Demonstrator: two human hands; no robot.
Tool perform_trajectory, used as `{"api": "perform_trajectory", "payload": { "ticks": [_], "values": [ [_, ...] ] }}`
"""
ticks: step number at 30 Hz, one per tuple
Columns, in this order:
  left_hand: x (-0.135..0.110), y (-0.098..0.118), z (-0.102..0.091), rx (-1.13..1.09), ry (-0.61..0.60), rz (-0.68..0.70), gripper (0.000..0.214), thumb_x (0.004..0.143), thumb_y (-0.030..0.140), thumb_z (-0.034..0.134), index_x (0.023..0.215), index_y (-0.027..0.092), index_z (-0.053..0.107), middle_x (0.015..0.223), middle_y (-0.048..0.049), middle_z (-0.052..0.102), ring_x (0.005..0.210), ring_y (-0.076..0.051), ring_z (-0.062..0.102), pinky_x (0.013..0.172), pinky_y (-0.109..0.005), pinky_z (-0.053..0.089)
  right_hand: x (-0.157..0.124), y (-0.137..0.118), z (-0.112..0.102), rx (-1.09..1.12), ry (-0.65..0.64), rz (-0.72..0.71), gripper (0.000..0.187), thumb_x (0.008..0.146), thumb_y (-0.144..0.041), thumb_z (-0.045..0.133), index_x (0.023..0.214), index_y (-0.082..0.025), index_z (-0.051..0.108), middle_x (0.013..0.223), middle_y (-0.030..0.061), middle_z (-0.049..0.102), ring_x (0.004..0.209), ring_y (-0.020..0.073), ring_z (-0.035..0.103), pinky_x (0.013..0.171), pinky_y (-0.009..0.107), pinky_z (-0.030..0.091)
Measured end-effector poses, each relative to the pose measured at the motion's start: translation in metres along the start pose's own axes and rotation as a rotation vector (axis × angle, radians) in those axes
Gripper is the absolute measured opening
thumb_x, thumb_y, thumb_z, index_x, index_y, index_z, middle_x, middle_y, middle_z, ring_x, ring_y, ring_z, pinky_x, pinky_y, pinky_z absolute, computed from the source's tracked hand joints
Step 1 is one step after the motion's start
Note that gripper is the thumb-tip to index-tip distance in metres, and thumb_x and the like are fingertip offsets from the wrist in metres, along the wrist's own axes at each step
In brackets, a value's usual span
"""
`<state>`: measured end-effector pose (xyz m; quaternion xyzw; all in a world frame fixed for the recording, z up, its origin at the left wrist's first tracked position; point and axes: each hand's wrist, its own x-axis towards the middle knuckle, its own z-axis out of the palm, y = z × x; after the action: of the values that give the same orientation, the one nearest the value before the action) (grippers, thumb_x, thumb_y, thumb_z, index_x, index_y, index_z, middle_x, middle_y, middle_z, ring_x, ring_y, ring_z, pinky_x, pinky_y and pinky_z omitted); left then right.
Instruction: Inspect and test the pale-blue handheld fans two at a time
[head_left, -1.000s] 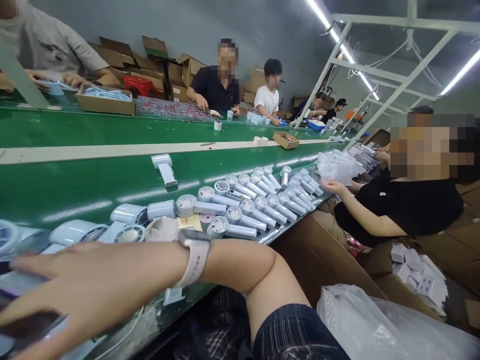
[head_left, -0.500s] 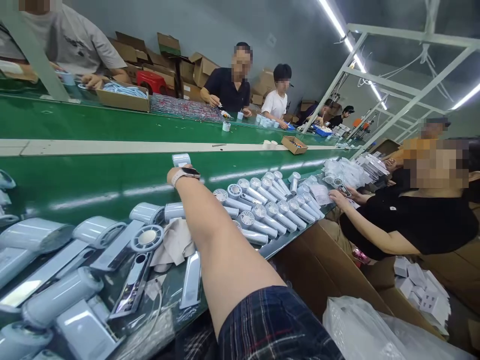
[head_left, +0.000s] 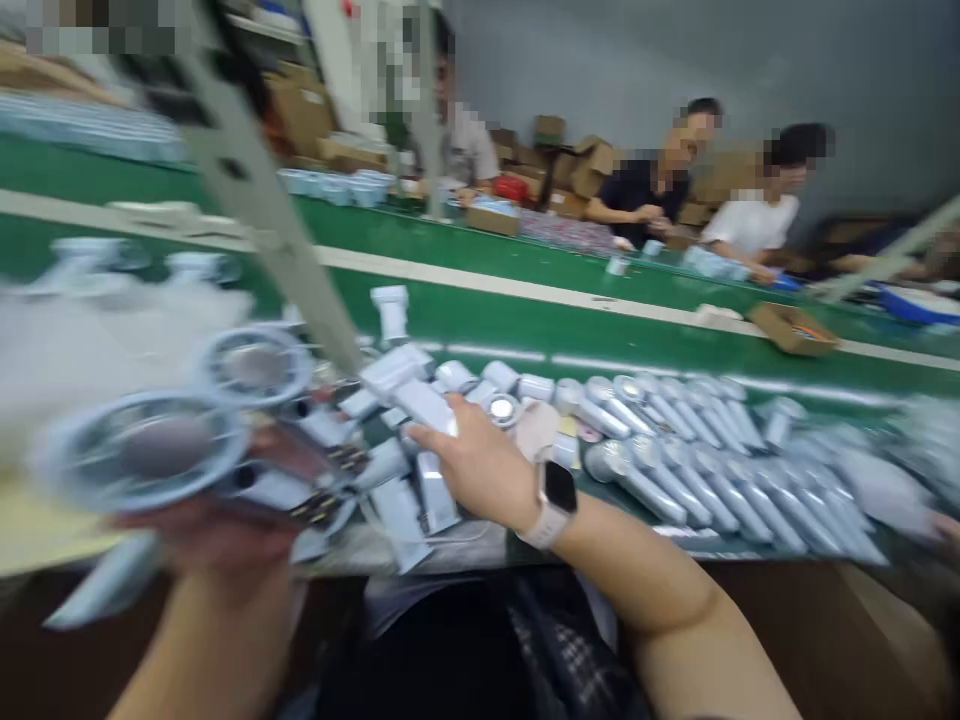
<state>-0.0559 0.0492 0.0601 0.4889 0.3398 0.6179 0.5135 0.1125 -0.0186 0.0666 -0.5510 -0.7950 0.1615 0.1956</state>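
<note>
1. Right hand [head_left: 480, 465] — partly closed — pinched a fan body [head_left: 397, 372] by its handle [head_left: 427, 404], among blue parts [head_left: 401, 525].
2. Left hand [head_left: 217, 535], blurred, curled under two fan units [head_left: 142, 450] at left.
3. A steady, light handle grip probably best prevented scuffs.

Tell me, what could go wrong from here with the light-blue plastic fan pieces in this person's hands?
The left hand holds two light-blue, round-headed plastic fan pieces together, so they might knock or one might slip.
The right hand grips a light-blue plastic fan body among crowded light-blue parts, so it could scrape them.
</note>
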Motion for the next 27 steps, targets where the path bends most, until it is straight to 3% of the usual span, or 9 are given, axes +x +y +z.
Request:
{"api": "perform_trajectory", "payload": {
  "ticks": [1,2,6,10,13,15,18,23,27],
  "values": [
    [-0.018,0.009,-0.016,-0.111,0.089,0.119,0.061,0.093,0.084,0.062,0.087,0.025,0.073,0.107,-0.0017,0.079,0.129,-0.032,0.069,0.115,-0.048,0.059,-0.013,-0.004,0.019,-0.116,0.045,-0.038,0.055,0.101,-0.003,0.053,0.147,-0.026,0.072,0.152,0.0216,0.059,0.127,0.0322,0.065,0.113,0.052,0.054],
    [-0.032,0.015,-0.024,-0.23,0.076,0.161,0.069,0.084,0.094,0.062,0.077,0.026,0.07,0.098,-0.0012,0.08,0.135,-0.034,0.066,0.119,-0.048,0.057,-0.023,-0.006,0.036,-0.204,0.09,-0.052,0.055,0.101,-0.002,0.051,0.146,-0.025,0.072,0.153,0.0242,0.058,0.126,0.0335,0.066,0.11,0.052,0.056],
    [-0.053,0.011,-0.015,-0.399,0.03,0.044,0.078,0.065,0.102,0.07,0.081,0.026,0.07,0.094,-0.0071,0.079,0.144,-0.041,0.063,0.113,-0.055,0.061,-0.029,-0.013,0.077,-0.326,0.219,-0.062,0.058,0.1,-0.001,0.048,0.154,-0.018,0.064,0.154,0.0298,0.057,0.124,0.037,0.067,0.103,0.054,0.06],
    [-0.054,0.002,-0.002,-0.417,0.035,-0.083,0.083,0.059,0.106,0.069,0.08,0.025,0.068,0.105,-0.014,0.081,0.142,-0.047,0.064,0.105,-0.06,0.065,-0.038,0.002,0.056,-0.316,0.332,-0.088,0.052,0.103,-0.016,0.058,0.155,-0.015,0.061,0.154,0.0265,0.06,0.134,0.0395,0.062,0.111,0.06,0.057],
    [-0.053,0.0,-0.004,-0.401,0.085,-0.08,0.081,0.063,0.104,0.07,0.082,0.025,0.069,0.107,-0.0136,0.081,0.14,-0.048,0.066,0.101,-0.06,0.066,-0.071,0.029,0.02,-0.339,0.462,0.073,0.028,0.106,-0.029,0.058,0.12,-0.015,0.077,0.14,0.0246,0.067,0.129,0.0408,0.064,0.109,0.064,0.057],
    [-0.051,-0.001,-0.006,-0.393,0.105,-0.077,0.079,0.066,0.103,0.069,0.079,0.024,0.068,0.107,-0.0128,0.081,0.139,-0.047,0.066,0.101,-0.06,0.066,-0.093,0.041,0.009,-0.36,0.486,0.14,0.026,0.105,-0.029,0.057,0.094,-0.018,0.078,0.135,0.0236,0.068,0.129,0.0414,0.064,0.11,0.065,0.056],
    [-0.048,-0.003,0.001,-0.419,0.07,-0.092,0.08,0.068,0.103,0.067,0.075,0.024,0.064,0.108,-0.0129,0.08,0.139,-0.046,0.066,0.101,-0.058,0.067,-0.103,0.043,0.024,-0.422,0.404,0.154,0.026,0.101,-0.025,0.062,0.083,-0.017,0.079,0.139,0.0254,0.069,0.138,0.0445,0.06,0.118,0.068,0.05],
    [-0.049,-0.008,0.025,-0.472,-0.051,-0.129,0.084,0.066,0.107,0.063,0.073,0.023,0.063,0.109,-0.0124,0.08,0.133,-0.045,0.069,0.098,-0.055,0.068,-0.077,0.032,0.068,-0.476,0.369,0.224,0.011,0.09,-0.011,0.07,0.093,-0.008,0.08,0.162,0.0319,0.056,0.154,0.0529,0.048,0.125,0.077,0.038],
    [-0.047,-0.007,0.035,-0.494,-0.077,-0.14,0.084,0.072,0.106,0.058,0.076,0.023,0.064,0.109,-0.0119,0.08,0.134,-0.043,0.07,0.1,-0.054,0.067,-0.083,0.019,0.053,-0.188,0.471,0.175,0.015,0.098,-0.013,0.061,0.095,-0.016,0.075,0.158,0.025,0.063,0.152,0.0449,0.055,0.124,0.069,0.044]
  ]
}}
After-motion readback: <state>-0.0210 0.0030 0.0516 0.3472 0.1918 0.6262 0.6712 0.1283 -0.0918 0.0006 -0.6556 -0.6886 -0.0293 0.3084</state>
